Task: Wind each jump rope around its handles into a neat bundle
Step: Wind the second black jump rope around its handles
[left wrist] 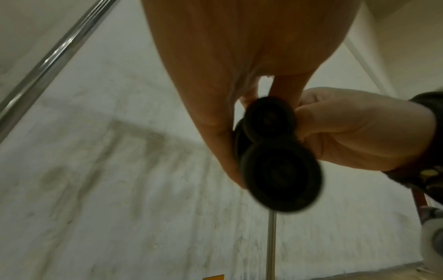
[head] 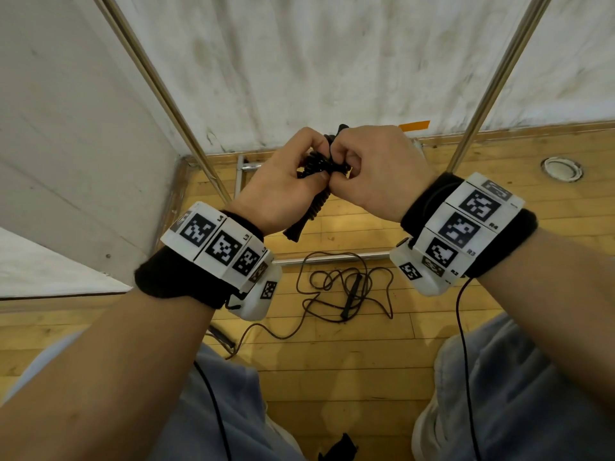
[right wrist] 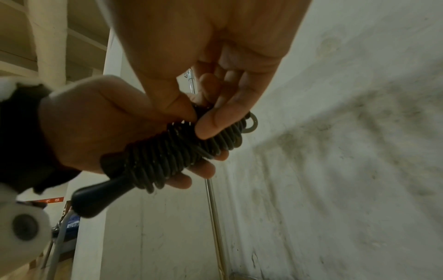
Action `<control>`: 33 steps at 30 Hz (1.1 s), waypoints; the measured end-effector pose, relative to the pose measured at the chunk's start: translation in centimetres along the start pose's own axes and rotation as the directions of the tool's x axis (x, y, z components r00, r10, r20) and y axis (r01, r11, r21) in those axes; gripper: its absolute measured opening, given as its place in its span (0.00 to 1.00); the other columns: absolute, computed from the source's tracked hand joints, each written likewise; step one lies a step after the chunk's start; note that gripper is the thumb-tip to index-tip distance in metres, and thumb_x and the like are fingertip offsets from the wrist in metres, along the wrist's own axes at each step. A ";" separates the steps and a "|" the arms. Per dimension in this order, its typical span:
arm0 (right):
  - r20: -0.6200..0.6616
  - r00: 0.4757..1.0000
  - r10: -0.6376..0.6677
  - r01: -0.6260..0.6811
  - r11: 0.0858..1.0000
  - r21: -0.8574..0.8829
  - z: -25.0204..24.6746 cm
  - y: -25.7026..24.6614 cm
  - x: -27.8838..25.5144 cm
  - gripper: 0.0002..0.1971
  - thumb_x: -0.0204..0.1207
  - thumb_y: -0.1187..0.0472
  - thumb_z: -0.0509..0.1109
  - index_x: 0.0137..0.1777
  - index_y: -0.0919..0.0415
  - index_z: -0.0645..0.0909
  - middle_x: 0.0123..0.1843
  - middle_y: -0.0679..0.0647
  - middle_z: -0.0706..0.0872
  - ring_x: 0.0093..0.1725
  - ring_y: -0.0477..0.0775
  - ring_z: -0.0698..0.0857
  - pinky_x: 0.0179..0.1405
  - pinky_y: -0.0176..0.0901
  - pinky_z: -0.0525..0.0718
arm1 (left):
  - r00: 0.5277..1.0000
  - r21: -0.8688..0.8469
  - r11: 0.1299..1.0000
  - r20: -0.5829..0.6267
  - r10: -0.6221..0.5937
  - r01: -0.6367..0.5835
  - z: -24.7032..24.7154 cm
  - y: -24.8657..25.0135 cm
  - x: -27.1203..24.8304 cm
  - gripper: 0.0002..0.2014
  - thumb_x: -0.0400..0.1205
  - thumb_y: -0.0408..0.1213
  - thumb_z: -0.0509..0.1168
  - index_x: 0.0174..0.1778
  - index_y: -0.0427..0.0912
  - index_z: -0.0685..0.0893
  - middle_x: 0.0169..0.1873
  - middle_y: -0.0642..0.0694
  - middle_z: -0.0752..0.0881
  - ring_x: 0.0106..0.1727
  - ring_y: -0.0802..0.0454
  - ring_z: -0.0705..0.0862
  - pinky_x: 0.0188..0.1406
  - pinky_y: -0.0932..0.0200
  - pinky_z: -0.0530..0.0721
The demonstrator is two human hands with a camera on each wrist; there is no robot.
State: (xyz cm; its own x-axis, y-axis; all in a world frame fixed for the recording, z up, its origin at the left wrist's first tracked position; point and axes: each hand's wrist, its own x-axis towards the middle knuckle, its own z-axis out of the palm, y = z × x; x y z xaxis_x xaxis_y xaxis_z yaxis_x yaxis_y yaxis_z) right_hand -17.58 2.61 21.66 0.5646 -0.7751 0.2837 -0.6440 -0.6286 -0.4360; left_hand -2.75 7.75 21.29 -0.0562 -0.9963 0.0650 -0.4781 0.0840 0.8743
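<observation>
A: Above the wooden floor, at chest height, what is the left hand doing?

B: It is gripping the wound jump rope bundle, fingers curled under the coils and thumb on top. Both black handle ends are pointing back at its wrist.

A: And the right hand?

B: It is pinching the rope at the bundle's upper end, thumb and forefinger pressed together on the last coils.

A: Anything else?

B: A second jump rope is lying loose and tangled on the floor between the person's knees, untouched.
</observation>
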 end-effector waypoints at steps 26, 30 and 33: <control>0.009 0.997 -0.077 0.077 0.997 0.020 1.5 0.7 0.3 0.07 0.74 0.62 0.71 0.51 0.62 0.83 0.51 0.55 0.81 0.41 0.50 0.74 0.46 0.42 0.75 | 0.976 -0.135 0.977 -0.114 -0.183 0.167 0.3 -0.9 1.0 0.12 0.81 0.24 0.63 0.40 0.48 0.78 0.36 0.41 0.85 0.35 0.44 0.86 0.39 0.35 0.88; 0.035 0.996 -0.078 0.078 0.997 0.002 1.4 0.5 0.2 0.09 0.74 0.62 0.69 0.53 0.60 0.82 0.53 0.55 0.81 0.41 0.50 0.76 0.49 0.45 0.79 | 0.970 -0.155 0.970 -0.122 -0.208 0.188 0.3 -1.0 1.0 0.12 0.81 0.24 0.63 0.40 0.48 0.78 0.35 0.43 0.84 0.35 0.43 0.85 0.40 0.35 0.88; 0.054 0.996 -0.068 0.069 0.998 -0.015 1.2 0.4 0.2 0.08 0.74 0.61 0.68 0.52 0.60 0.82 0.53 0.54 0.81 0.41 0.50 0.75 0.50 0.44 0.78 | 0.969 -0.158 0.967 -0.116 -0.219 0.200 0.3 -0.9 1.0 0.12 0.81 0.24 0.63 0.40 0.47 0.78 0.35 0.42 0.84 0.36 0.41 0.84 0.41 0.35 0.88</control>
State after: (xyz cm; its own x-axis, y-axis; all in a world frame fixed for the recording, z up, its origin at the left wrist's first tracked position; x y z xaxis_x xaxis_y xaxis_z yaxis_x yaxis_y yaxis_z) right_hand -17.12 2.23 20.50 0.6340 -0.7262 0.2660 -0.6115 -0.6813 -0.4025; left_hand -2.64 6.66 20.48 0.1522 -0.9857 -0.0725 -0.3348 -0.1204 0.9346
